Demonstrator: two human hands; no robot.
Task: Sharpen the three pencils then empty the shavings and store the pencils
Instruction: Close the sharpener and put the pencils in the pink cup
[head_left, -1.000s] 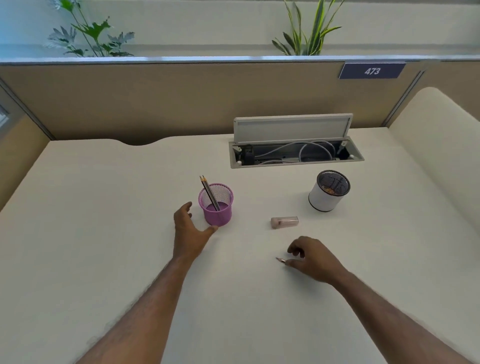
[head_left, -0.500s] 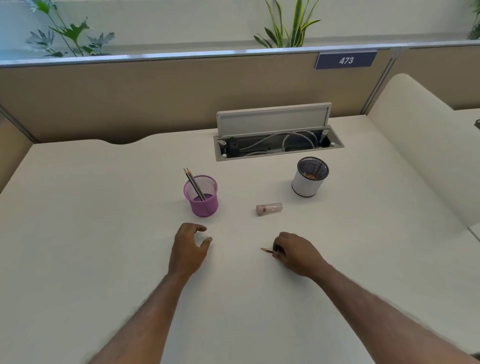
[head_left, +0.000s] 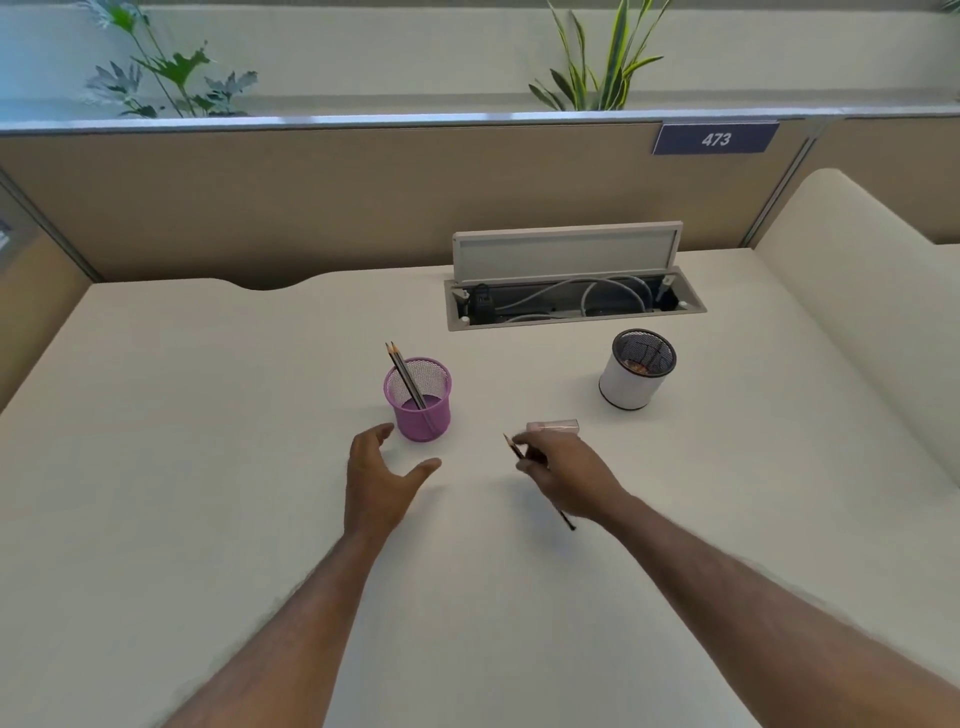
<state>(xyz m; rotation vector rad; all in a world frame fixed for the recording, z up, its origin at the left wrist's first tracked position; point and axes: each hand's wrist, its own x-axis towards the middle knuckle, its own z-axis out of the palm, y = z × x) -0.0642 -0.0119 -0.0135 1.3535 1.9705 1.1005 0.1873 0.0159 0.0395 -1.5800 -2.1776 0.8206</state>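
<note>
A purple mesh cup (head_left: 418, 400) stands mid-desk with two pencils (head_left: 404, 375) leaning in it, tips up and to the left. My right hand (head_left: 566, 475) holds a third dark pencil (head_left: 514, 448), its sharpened tip pointing up-left and its back end showing below my wrist. A pale pink sharpener (head_left: 553, 426) lies on its side just behind that hand. My left hand (head_left: 379, 480) hovers open just below and left of the purple cup, fingers spread, not touching it. A white cup with a black mesh liner (head_left: 635, 376) stands to the right, brown shavings inside.
An open cable hatch (head_left: 571, 306) with its lid raised sits in the desk behind the cups. A tan partition with a "473" sign (head_left: 716, 138) closes the back. A cream rounded panel (head_left: 852, 312) borders the right side.
My right hand has lifted the pencil off the desk and moved it up towards the sharpener. My left hand drew back from the purple cup, then moved near it again.
</note>
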